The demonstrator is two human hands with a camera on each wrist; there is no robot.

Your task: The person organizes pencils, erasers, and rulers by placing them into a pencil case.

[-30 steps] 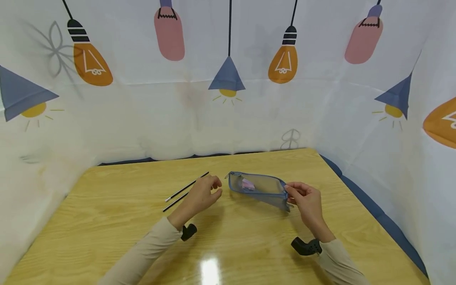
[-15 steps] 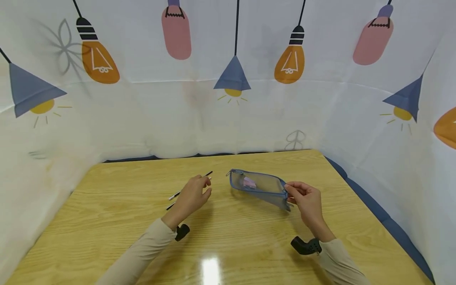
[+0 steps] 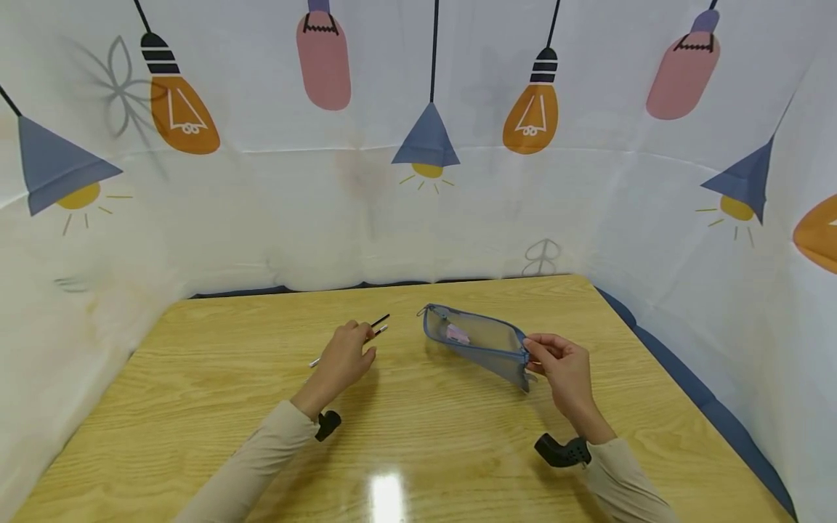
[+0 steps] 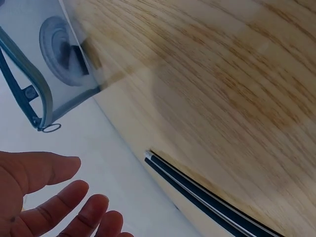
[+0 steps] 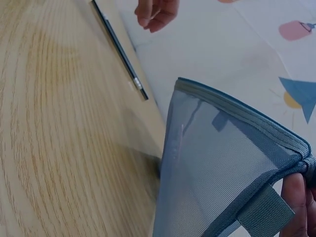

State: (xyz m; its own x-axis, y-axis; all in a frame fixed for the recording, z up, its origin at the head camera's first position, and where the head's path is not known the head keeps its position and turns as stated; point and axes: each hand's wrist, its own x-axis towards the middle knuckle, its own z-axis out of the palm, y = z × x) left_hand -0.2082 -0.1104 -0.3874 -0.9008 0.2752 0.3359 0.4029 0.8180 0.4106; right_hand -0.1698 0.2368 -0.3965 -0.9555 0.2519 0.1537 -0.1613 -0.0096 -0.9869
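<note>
My right hand (image 3: 564, 370) pinches one end of a blue zip mesh pencil case (image 3: 487, 349), whose top gapes. A small pink object (image 3: 458, 334) lies inside; its kind is unclear. In the right wrist view, thumb and fingers grip the case's corner beside a fabric tab (image 5: 266, 213). My left hand (image 3: 336, 359) hovers over two dark pencils (image 4: 197, 190) lying close together on the table, partly hidden beneath it in the head view. Its fingers (image 4: 64, 197) are loosely bent with nothing between them, apart from the pencils in the left wrist view.
The wooden table (image 3: 418, 436) carries the case and pencils. Behind it and along the sides hangs a white curtain (image 3: 294, 218) printed with lamps. A round grey shape (image 4: 61, 52) shows through the case's mesh.
My left hand has moved left, away from the case and further over the pencils. The case's far end has lifted slightly, while my right hand keeps its grip.
</note>
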